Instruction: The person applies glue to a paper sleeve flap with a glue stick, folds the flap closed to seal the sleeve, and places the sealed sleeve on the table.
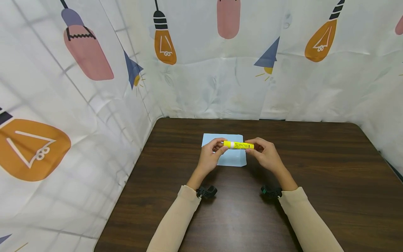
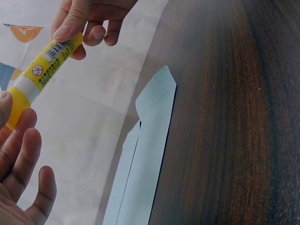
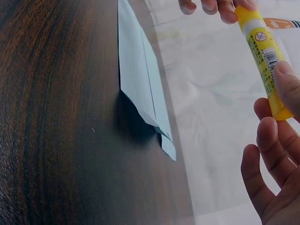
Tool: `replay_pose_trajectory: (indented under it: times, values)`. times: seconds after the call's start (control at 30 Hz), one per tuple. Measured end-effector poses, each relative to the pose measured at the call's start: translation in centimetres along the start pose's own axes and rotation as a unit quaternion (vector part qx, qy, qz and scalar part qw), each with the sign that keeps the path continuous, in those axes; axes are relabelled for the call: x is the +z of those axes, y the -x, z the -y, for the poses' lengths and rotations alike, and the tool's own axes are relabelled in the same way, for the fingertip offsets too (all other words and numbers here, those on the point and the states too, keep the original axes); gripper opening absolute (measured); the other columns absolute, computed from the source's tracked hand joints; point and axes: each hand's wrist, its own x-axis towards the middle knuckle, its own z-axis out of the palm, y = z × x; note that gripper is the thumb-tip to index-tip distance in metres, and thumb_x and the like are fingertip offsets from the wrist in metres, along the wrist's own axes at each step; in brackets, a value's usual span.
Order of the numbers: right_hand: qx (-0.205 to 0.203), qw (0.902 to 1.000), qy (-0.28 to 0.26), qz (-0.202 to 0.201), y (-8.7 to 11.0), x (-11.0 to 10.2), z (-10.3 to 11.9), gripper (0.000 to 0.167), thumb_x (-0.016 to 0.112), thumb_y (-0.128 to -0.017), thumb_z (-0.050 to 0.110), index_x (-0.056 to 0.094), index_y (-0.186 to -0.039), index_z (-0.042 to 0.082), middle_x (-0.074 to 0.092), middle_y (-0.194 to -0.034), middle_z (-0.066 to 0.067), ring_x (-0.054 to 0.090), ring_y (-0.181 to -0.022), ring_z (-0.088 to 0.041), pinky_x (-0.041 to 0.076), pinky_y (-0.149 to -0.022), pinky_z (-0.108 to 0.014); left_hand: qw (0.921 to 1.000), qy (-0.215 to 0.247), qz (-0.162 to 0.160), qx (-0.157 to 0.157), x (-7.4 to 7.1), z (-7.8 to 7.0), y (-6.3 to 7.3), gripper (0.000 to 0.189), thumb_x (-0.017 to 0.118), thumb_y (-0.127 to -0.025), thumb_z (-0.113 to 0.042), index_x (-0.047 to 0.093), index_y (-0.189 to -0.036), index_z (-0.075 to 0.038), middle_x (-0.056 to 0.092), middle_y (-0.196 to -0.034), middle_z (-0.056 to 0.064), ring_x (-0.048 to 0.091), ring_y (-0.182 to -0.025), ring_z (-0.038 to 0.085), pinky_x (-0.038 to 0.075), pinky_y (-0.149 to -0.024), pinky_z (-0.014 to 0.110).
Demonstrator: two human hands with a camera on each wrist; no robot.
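Note:
A yellow glue stick (image 1: 239,145) with a white band is held level above the table between both hands. My left hand (image 1: 210,154) pinches its yellow cap end between thumb and fingers. At the other end, my right hand (image 1: 266,154) grips the printed barrel, thumb on the label in the right wrist view. The remaining fingers of each hand are spread loosely. Under the hands lies a folded light blue paper (image 1: 231,160), shaped like an envelope, its crease and flaps visible in the left wrist view (image 2: 147,136).
The dark brown wooden table (image 1: 330,182) reaches to a white curtain (image 1: 201,87) printed with lamps and bulbs at the back and left. Black straps with devices (image 1: 206,191) sit at both wrists, below beige sleeves (image 1: 176,220).

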Motion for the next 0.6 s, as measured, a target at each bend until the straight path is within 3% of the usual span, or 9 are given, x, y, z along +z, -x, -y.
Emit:
replay_pose_trajectory:
  times: [0.37, 0.6]
  values:
    - [0.007, 0.9999, 0.014, -0.006, 0.0, 0.1, 0.1, 0.032, 0.077, -0.089, 0.003, 0.072, -0.121, 0.004, 0.072, -0.099, -0.015, 0.055, -0.072, -0.023, 0.045, -0.059, -0.022, 0.9999, 0.01, -0.002, -0.007, 0.1, -0.2, -0.1, 0.028, 0.072, -0.096, -0.023, 0.072, -0.121, -0.01, 0.074, -0.097, 0.012, 0.06, -0.08, 0.016, 0.048, -0.074, 0.02]
    - [0.007, 0.9999, 0.013, -0.001, 0.4, -0.4, 3.1, 0.029, 0.076, -0.089, 0.0, 0.072, -0.118, -0.001, 0.071, -0.098, -0.019, 0.055, -0.072, -0.021, 0.046, -0.061, -0.022, 0.9998, 0.011, -0.003, -0.016, 0.2, -0.9, 0.0, 0.03, 0.071, -0.096, -0.014, 0.069, -0.123, -0.002, 0.072, -0.099, 0.019, 0.061, -0.081, 0.024, 0.045, -0.074, 0.019]
